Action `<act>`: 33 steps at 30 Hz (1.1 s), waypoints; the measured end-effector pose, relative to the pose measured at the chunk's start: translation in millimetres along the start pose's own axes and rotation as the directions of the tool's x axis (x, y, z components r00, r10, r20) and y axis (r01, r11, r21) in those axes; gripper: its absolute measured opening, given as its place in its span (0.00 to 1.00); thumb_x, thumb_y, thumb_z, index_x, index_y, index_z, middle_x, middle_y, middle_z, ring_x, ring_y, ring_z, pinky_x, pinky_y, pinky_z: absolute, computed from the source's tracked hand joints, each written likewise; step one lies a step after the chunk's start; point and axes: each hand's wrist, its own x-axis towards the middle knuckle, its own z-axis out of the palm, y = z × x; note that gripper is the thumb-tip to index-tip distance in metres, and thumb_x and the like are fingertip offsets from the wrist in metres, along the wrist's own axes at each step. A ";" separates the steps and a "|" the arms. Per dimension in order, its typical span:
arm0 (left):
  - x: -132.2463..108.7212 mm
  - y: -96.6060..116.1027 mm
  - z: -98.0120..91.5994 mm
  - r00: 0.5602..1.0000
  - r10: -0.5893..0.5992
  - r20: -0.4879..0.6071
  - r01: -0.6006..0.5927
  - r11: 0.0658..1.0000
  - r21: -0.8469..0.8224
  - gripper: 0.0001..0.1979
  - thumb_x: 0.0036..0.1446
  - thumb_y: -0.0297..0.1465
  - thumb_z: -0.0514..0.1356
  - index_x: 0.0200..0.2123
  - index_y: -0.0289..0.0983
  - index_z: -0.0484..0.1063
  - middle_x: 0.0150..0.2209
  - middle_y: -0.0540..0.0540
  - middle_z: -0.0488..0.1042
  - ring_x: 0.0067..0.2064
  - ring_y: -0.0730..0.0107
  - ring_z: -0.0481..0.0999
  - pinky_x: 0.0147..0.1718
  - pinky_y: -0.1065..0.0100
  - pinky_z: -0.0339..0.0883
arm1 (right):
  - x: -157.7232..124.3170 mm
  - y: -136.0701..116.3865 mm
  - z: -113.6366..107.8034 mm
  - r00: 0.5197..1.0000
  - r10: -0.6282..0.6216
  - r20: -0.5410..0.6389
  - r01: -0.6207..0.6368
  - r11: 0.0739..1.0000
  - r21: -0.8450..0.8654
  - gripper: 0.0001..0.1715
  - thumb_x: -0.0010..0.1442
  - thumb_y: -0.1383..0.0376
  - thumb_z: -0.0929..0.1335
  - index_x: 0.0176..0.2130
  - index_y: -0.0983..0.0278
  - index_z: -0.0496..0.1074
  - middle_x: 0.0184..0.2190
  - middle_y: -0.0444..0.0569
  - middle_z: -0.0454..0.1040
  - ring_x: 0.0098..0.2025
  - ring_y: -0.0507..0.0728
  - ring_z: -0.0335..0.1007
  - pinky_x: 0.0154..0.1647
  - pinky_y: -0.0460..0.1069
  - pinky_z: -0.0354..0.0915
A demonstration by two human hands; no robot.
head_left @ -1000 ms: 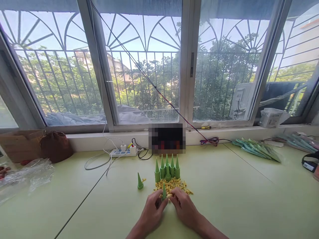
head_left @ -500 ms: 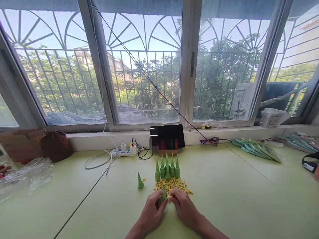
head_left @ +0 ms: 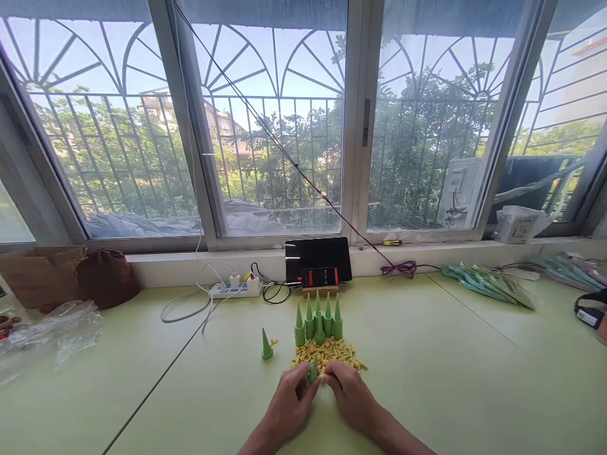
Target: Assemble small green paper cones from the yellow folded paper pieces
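Observation:
My left hand [head_left: 293, 393] is closed around a green pointed cone [head_left: 313, 368], whose tip leans slightly to the right. My right hand [head_left: 348, 387] pinches a small yellow peg [head_left: 322, 377] against the cone's right side, and the fingertips of both hands nearly meet there. Just beyond my hands lies a heap of small yellow pegs [head_left: 334, 349]. Behind that heap several green cones [head_left: 327, 319] stand upright in a cluster. Off to the left a single green cone [head_left: 267, 346] stands with a yellow peg sticking out of its side.
A dark tablet [head_left: 315, 253] leans at the back, a phone [head_left: 321, 277] before it. Left of these lie a power strip [head_left: 236, 289] and cables. Clear plastic wrap [head_left: 52, 335] and a brown bag [head_left: 107, 278] occupy the left side. Green plastic packets [head_left: 490, 285] lie at the right.
The cone in my left hand has tilted a little to the right and sits slightly lower. Both hands are almost where they were.

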 end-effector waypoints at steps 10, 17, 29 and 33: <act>-0.7 -5.0 2.4 1.000 0.017 -0.016 -0.016 0.999 0.034 0.13 0.63 0.37 0.60 0.27 0.38 0.69 0.22 0.53 0.64 0.24 0.73 0.60 0.26 0.71 0.55 | -0.4 0.2 -0.6 1.000 0.020 0.018 -0.020 1.000 0.014 0.19 0.74 0.57 0.59 0.32 0.60 0.64 0.29 0.46 0.72 0.30 0.56 0.68 0.33 0.48 0.62; -1.1 -6.6 2.3 1.000 0.012 -0.012 -0.012 0.998 0.055 0.14 0.64 0.37 0.60 0.27 0.38 0.68 0.22 0.53 0.63 0.24 0.73 0.60 0.25 0.71 0.54 | 0.4 -0.8 -1.3 1.000 0.019 0.024 -0.019 1.000 0.007 0.18 0.74 0.59 0.59 0.31 0.60 0.63 0.29 0.45 0.72 0.30 0.56 0.68 0.33 0.48 0.61; -0.8 -2.1 0.2 0.999 0.011 0.048 -0.015 0.996 0.087 0.13 0.66 0.37 0.59 0.30 0.37 0.70 0.23 0.53 0.64 0.25 0.73 0.61 0.25 0.72 0.55 | -0.2 1.2 0.3 0.999 0.019 0.041 -0.020 1.000 0.015 0.20 0.74 0.57 0.58 0.30 0.60 0.61 0.28 0.46 0.71 0.30 0.56 0.65 0.32 0.48 0.59; -1.1 -4.6 1.0 0.999 0.007 0.051 -0.012 0.994 0.105 0.13 0.66 0.37 0.59 0.30 0.37 0.70 0.23 0.53 0.64 0.26 0.73 0.61 0.26 0.72 0.55 | 0.2 0.2 -0.5 0.999 0.008 0.042 -0.009 1.000 0.011 0.22 0.75 0.56 0.57 0.30 0.60 0.62 0.28 0.47 0.72 0.30 0.56 0.66 0.33 0.48 0.59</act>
